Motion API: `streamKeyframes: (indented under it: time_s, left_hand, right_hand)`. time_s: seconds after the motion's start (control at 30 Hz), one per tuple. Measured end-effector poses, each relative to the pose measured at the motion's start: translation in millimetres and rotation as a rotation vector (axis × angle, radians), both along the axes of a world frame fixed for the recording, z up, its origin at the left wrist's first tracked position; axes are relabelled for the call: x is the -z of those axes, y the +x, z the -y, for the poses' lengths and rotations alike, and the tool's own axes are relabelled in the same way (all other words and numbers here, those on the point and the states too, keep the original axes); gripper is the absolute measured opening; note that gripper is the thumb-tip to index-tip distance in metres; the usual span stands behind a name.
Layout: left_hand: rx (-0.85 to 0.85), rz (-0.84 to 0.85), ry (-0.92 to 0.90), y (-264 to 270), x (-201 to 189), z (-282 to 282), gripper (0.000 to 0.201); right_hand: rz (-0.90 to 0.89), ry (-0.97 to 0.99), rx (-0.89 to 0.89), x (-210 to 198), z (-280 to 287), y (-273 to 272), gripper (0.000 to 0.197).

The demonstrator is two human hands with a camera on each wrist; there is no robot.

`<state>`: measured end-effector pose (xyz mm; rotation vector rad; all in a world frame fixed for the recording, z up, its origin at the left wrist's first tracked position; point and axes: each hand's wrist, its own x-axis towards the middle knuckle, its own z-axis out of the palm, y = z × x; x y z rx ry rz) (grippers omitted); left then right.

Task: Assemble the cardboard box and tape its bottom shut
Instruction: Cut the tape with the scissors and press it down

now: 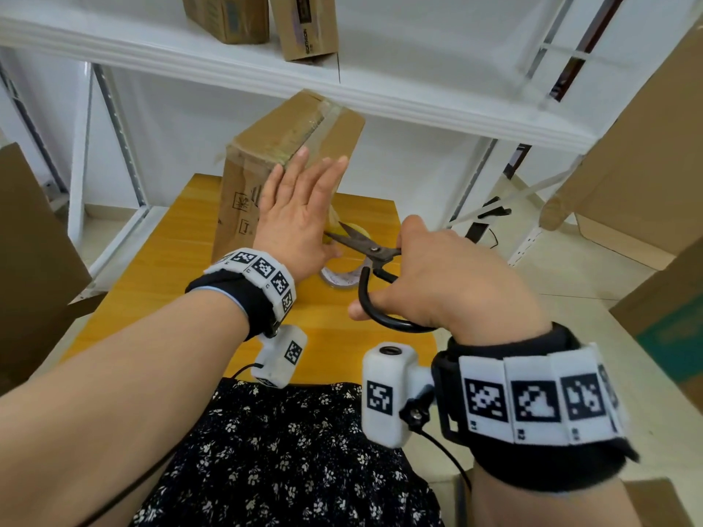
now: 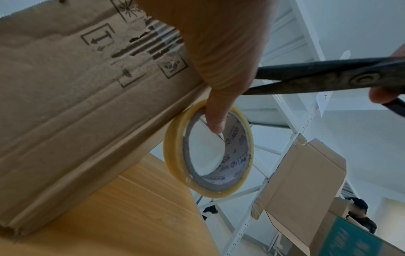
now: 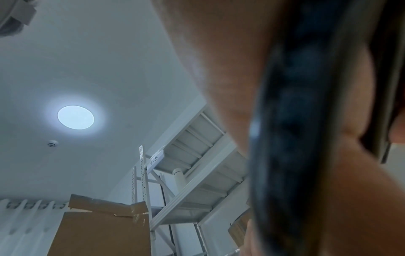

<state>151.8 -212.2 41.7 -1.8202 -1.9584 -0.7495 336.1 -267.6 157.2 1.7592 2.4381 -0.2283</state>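
Note:
A brown cardboard box (image 1: 266, 154) (image 2: 65, 95) stands on end on the yellow wooden table (image 1: 159, 268), with clear tape along its upper face. My left hand (image 1: 304, 192) lies flat against the box's near side with straight fingers. Its thumb (image 2: 215, 121) reaches into the core of the clear tape roll (image 2: 174, 155) (image 1: 339, 278), which hangs upright beside the box. My right hand (image 1: 437, 275) grips black scissors (image 1: 374, 249) (image 2: 328, 76) by the handles (image 3: 291, 121). The blades are parted, and their tips are just behind my left hand above the roll.
A white metal shelf (image 1: 266, 70) runs over the table and carries two cardboard boxes (image 1: 304, 24). Flat cardboard (image 1: 30, 260) leans at the left, and larger boxes (image 1: 646, 165) stand at the right. A person (image 2: 359, 213) is far off behind them.

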Motion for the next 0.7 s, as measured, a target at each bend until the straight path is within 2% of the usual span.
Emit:
streamKeyframes:
  time_s: [0.13, 0.33, 0.7]
  left_hand:
    - [0.009, 0.015, 0.013, -0.1, 0.6, 0.2, 0.126]
    - [0.025, 0.019, 0.025, 1.7, 1.7, -2.2, 0.122]
    - [0.028, 0.010, 0.072, 0.3, 6.5, -7.6, 0.111]
  right_hand:
    - [0.021, 0.037, 0.028, 4.8, -1.9, -6.2, 0.088]
    - [0.015, 0.117, 0.057, 9.7, -1.1, -8.6, 0.063]
    - [-0.080, 0.223, -0.040, 19.8, 12.0, -21.8, 0.033]
